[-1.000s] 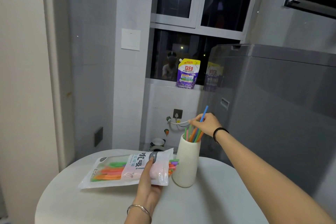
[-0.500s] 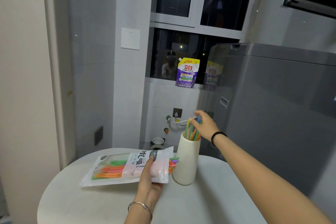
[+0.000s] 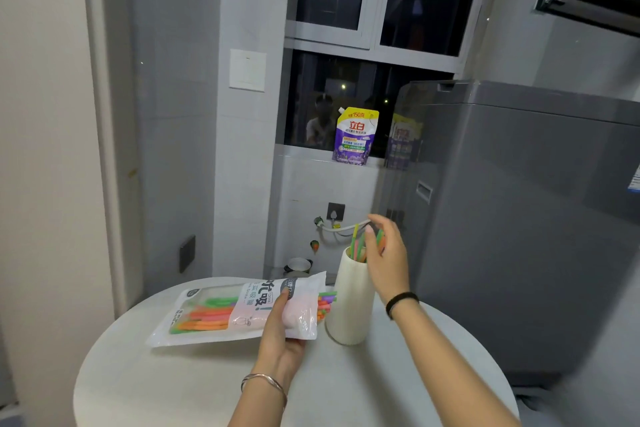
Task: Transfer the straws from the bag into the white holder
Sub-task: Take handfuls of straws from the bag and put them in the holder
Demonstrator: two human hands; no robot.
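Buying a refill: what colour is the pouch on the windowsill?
Pouch: purple, yellow top; head view.

A home laundry corner: a grey washer [image 3: 519,218] stands at right, a detergent pouch [image 3: 355,135] on the window sill [image 3: 304,152] beside it, and a wall tap [image 3: 318,221] with hose [image 3: 343,229] below the sill.

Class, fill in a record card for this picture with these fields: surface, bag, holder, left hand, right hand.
surface: round white table
bag: straw bag resting on table, straws poking out toward the holder
holder: white holder, upright, right of bag, placed straws standing inside
left hand: grips the bag's open end
right hand: open, at the placed straws
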